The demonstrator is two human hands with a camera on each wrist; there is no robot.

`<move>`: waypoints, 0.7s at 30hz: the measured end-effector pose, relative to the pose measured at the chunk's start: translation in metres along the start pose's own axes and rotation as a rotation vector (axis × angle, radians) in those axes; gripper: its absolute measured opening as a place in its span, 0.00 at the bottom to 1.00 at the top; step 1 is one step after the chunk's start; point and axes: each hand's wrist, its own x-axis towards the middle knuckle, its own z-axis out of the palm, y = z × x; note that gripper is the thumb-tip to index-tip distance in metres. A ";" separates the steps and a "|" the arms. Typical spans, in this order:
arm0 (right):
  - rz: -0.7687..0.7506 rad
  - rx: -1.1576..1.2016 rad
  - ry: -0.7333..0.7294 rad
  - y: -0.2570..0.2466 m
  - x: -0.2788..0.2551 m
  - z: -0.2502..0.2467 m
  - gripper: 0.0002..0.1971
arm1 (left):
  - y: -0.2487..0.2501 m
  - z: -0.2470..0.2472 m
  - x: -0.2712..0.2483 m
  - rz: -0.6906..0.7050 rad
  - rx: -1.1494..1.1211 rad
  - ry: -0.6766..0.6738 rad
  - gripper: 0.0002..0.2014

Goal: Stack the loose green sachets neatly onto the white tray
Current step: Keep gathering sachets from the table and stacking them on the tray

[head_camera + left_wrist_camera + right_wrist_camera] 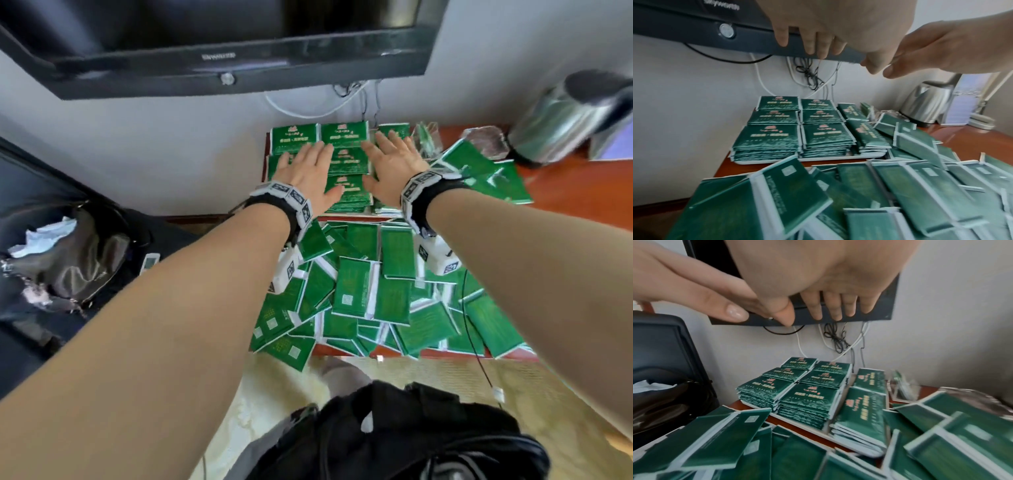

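My left hand (pixel 307 172) and right hand (pixel 394 170) hover flat, fingers straight, over stacked sachets (pixel 346 150) at frame centre; loose sachets (pixel 373 294) spread below.

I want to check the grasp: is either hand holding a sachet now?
No. In the wrist views the left hand and right hand hang open and empty above the stacks.

Head: you look steeply down from above, over both forearms toward the wall.
Left wrist: low, close behind your left hand (pixel 830 29), facing the wall.
Right wrist: likewise, angled leftward.
Shared: stacked sachets (pixel 346 164) on white tray (pixel 838 158), television (pixel 818 319).
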 end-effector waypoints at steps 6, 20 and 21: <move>0.146 0.003 0.058 0.057 -0.142 -0.004 0.35 | 0.099 0.000 -0.051 0.111 -0.027 0.071 0.40; 0.453 0.036 0.096 0.225 -0.335 -0.010 0.35 | 0.299 -0.009 -0.074 0.286 0.020 0.088 0.38; 0.459 0.047 0.092 0.238 -0.335 -0.006 0.35 | 0.312 -0.008 -0.066 0.288 0.028 0.081 0.38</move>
